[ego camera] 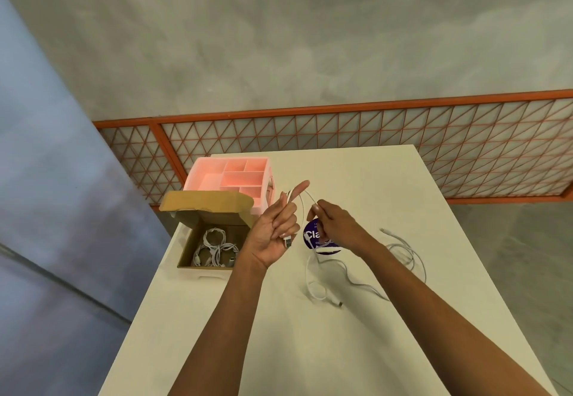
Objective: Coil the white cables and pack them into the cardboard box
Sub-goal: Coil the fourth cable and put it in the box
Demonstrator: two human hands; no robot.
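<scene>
Over the tabletop (356, 178), our left hand (273, 234) grips one white cable (307, 274) by its USB end; right hand (333, 223) pinches it further along. Coiled cables (214, 247) lie in the cardboard box (187, 248), left.

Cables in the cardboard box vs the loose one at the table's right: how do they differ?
The boxed cables are wound into small coils; the loose cable sprawls in wide loops. The boxed cables sit inside the cardboard box; the loose cable lies on the table. Both are white.
</scene>
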